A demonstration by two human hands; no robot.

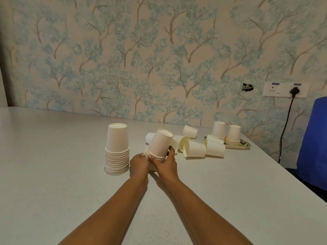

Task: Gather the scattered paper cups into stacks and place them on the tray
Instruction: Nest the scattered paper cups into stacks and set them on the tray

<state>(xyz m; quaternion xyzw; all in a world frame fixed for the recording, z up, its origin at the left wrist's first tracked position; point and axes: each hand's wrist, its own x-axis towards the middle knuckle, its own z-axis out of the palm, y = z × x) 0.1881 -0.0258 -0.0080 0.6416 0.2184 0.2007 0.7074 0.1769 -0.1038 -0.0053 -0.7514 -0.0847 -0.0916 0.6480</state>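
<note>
A tilted stack of white paper cups (160,145), bottoms up, is gripped near its rims by my left hand (138,164) and my right hand (165,164). Just left of it a taller upside-down stack (117,149) stands on the table. Behind my hands several loose cups (195,149) lie on their sides. Further right, a patterned tray (238,146) carries two short upside-down stacks (233,135). The lower end of the held stack is hidden by my fingers.
The pale table (62,174) runs to a wallpapered wall. Its right edge slants past a blue chair (313,138). A wall socket (285,89) with a black cable hanging from it is behind the tray.
</note>
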